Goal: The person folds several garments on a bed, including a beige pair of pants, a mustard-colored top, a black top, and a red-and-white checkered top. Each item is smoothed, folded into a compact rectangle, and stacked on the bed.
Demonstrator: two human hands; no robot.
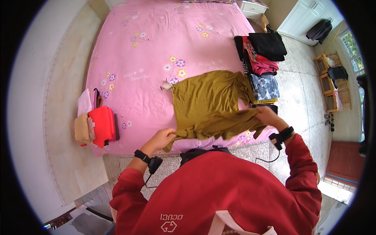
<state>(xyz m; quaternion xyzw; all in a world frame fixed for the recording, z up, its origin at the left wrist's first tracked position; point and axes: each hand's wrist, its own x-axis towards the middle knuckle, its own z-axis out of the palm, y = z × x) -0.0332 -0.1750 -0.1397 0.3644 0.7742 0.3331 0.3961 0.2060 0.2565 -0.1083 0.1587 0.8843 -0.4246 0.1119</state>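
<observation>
An olive-green knit garment (205,97) lies spread on the pink flowered bedsheet (141,55), its near edge lifted and bunched. My left hand (163,138) grips the near left corner of the cloth between thumb and fingers. At the near right side, my right hand (266,116) holds another part of that edge, beside a stack of folded clothes. A pale tag (167,85) shows at the garment's far left corner. Each of my wrists wears a black strap with a small device and a cable.
Folded clothes stand at the bed's right edge, with black cloth (267,47) on top and grey-blue patterned cloth (264,86) nearer. More piles, with a red folded garment (101,124) and a tan one (82,128), lie at the left edge. Wooden racks (335,82) stand far right.
</observation>
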